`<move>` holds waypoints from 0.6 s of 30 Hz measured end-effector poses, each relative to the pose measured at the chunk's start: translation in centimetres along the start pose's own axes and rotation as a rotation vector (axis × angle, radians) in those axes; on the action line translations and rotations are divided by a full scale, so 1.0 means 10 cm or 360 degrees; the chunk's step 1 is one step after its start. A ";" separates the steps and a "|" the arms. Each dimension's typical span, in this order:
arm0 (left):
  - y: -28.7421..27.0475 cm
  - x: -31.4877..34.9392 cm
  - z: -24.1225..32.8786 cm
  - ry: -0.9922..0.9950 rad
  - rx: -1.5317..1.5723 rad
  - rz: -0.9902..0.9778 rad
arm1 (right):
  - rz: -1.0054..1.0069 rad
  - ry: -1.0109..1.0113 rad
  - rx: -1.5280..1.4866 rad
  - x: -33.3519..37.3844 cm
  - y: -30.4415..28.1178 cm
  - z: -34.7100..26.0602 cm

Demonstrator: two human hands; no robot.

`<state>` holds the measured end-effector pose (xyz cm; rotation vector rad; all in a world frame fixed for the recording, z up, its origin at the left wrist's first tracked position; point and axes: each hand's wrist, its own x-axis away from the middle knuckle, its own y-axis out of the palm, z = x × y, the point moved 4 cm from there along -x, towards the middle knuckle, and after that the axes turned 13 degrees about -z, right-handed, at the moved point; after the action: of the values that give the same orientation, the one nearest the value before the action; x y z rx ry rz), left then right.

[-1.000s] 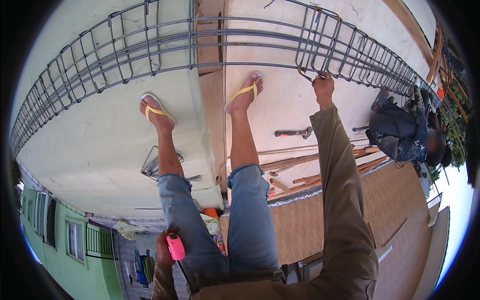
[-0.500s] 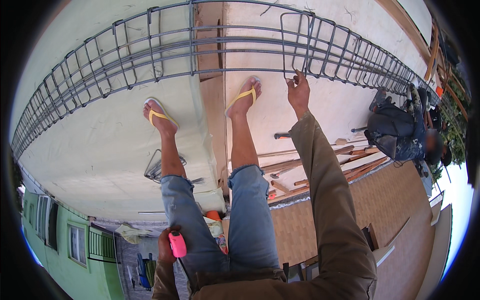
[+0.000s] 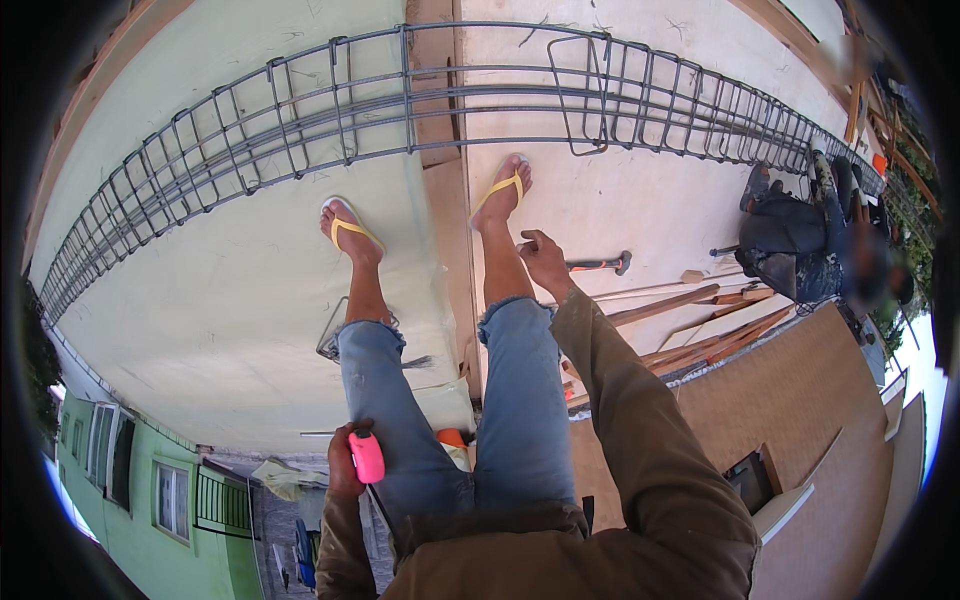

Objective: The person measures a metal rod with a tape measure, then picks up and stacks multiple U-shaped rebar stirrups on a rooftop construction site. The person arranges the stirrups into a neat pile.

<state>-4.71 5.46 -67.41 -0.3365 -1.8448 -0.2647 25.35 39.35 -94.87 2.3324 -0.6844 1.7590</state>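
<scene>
Floor (image 3: pixel 220 290), crossed by a long steel cage (image 3: pixel 408 90) ahead of the feet: a careless step could catch the right foot (image 3: pixel 500 200) on its near bar. Wire hoop (image 3: pixel 560 95) sits slanted at the cage; ties too small to see, so a knock might shift it. Hammer (image 3: pixel 600 265) is a trip risk. Right hand (image 3: pixel 545 263): fingers loosely curled, partly spread, nothing gripped; can't tell if touching hammer. Left hand (image 3: pixel 343 462): fingers wrapped round pink tape measure (image 3: pixel 368 458); slack grip could drop it.
</scene>
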 end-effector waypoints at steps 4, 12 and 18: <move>0.08 0.17 0.23 0.0268 -0.0170 -0.0119 | 0.0183 -0.0162 -0.0118 0.68 0.00 -0.26; 0.92 0.78 0.51 0.0774 -0.0675 -0.0041 | -0.0194 -0.0701 -0.0419 2.17 -0.18 -1.40; 2.45 1.62 0.15 0.1293 -0.1371 -0.0393 | -0.0952 -0.0783 -0.1267 3.53 -0.04 -2.16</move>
<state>-1.69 30.36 -52.14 -0.4883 -0.8831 -1.1894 14.18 38.24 -55.02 2.0460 -0.5174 0.5154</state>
